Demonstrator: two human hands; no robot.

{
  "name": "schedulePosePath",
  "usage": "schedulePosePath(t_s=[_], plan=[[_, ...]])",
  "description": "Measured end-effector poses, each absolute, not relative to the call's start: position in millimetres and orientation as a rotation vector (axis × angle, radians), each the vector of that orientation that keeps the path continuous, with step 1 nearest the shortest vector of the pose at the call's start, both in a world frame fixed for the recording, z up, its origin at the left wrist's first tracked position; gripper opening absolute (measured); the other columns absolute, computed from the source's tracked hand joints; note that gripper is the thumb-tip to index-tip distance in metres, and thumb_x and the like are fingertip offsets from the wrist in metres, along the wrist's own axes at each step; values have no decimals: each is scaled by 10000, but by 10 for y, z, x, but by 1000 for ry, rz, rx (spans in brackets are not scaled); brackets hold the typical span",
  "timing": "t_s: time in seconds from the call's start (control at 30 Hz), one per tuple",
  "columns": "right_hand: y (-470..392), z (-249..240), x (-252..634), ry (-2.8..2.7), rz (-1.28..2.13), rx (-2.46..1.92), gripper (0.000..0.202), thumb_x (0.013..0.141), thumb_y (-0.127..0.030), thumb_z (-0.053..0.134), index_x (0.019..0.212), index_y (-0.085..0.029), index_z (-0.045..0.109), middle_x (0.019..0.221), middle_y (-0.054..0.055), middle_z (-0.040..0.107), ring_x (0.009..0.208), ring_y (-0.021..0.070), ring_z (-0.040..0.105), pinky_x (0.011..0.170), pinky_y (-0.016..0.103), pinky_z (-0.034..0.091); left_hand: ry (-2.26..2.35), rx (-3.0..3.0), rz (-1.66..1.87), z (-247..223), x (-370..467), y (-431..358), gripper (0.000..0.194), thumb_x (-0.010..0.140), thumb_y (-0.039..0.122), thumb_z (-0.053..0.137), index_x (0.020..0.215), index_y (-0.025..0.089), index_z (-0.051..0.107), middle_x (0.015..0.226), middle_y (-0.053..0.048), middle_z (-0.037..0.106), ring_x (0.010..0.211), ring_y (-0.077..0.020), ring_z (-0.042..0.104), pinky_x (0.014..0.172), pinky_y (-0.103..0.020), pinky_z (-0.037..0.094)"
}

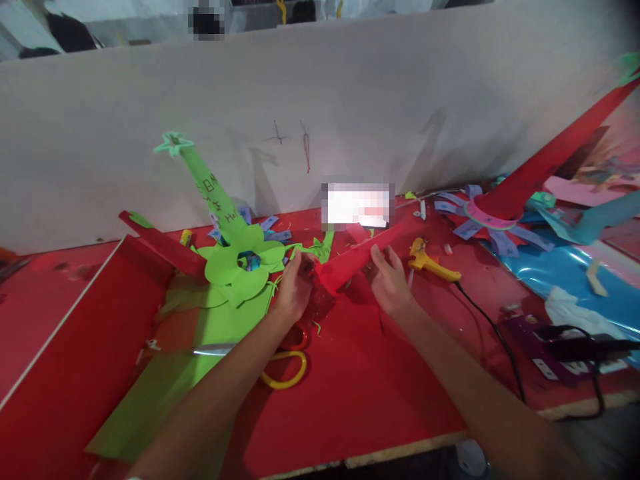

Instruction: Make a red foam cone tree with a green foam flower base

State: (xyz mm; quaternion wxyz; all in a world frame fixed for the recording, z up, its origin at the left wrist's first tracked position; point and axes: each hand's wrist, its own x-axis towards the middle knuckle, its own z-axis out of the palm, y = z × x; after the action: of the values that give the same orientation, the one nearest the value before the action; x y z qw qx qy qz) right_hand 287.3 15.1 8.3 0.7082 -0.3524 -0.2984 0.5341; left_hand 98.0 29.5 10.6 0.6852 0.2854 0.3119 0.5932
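Note:
Between my hands a red rolled tube is held at a slant over the red table, its wider end toward the lower left. My right hand grips it from the right, thumb and fingers against its side. At the tube's lower left end is my left hand, its fingers pressed together by the edge; what they pinch is too small to make out. A green paper flower lies just left of that hand, in front of a green lettered tube. Scissors with a yellow handle lie under my left forearm.
A yellow glue gun with a black cord lies right of my right hand. Further right are a purple box, a blue sheet and a tall red cone. A red panel stands left; a grey partition rises behind.

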Motion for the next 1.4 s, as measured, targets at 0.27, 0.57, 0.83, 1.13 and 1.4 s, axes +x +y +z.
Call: schedulePosePath(t_s=[0.27, 0.57, 0.83, 1.13, 1.4], plan=[[77, 91, 2881, -945, 768, -938, 336, 928, -471, 749, 1181, -284, 630, 1105, 41, 726, 971, 209, 723, 787, 350, 640, 909, 1026, 1486, 91, 980, 292, 562, 978, 609, 604, 593, 201, 572, 750, -27, 582, 824, -174, 574, 855, -298, 455], [-74, 62, 2726, -1279, 761, -995, 410, 909, -460, 772, 1241, -252, 648, 1230, 102, 749, 1124, 267, 727, 1029, 454, 583, 1038, 1691, 1455, 164, 989, 202, 215, 961, 435, 693, 994, 226, 734, 1109, -73, 727, 1088, -231, 648, 1022, -360, 472], [-48, 74, 2675, -1383, 972, -1013, 424, 919, -478, 761, 1279, -270, 680, 1272, 83, 754, 1172, 279, 719, 1089, 465, 546, 951, 1398, 1304, 116, 1046, 203, 365, 834, 278, 826, 1192, 243, 765, 1280, -91, 748, 1179, -264, 683, 1064, -369, 507], [-71, -52, 2658, -1656, 714, -1114, 390, 980, -464, 632, 1303, -249, 670, 1311, 128, 742, 1222, 340, 695, 1072, 559, 544, 964, 1513, 1278, 172, 1082, 128, 389, 772, 251, 867, 1140, 233, 743, 1166, -93, 760, 1095, -285, 687, 1050, -419, 497], [-108, -100, 2658, -1827, 573, -1214, 594, 903, -195, 580, 1491, -272, 539, 1439, 123, 658, 1357, 325, 605, 1163, 575, 478, 984, 1483, 1302, 125, 1104, 153, 362, 737, 186, 853, 1076, 221, 729, 1138, -99, 740, 1146, -304, 661, 1080, -457, 474]])
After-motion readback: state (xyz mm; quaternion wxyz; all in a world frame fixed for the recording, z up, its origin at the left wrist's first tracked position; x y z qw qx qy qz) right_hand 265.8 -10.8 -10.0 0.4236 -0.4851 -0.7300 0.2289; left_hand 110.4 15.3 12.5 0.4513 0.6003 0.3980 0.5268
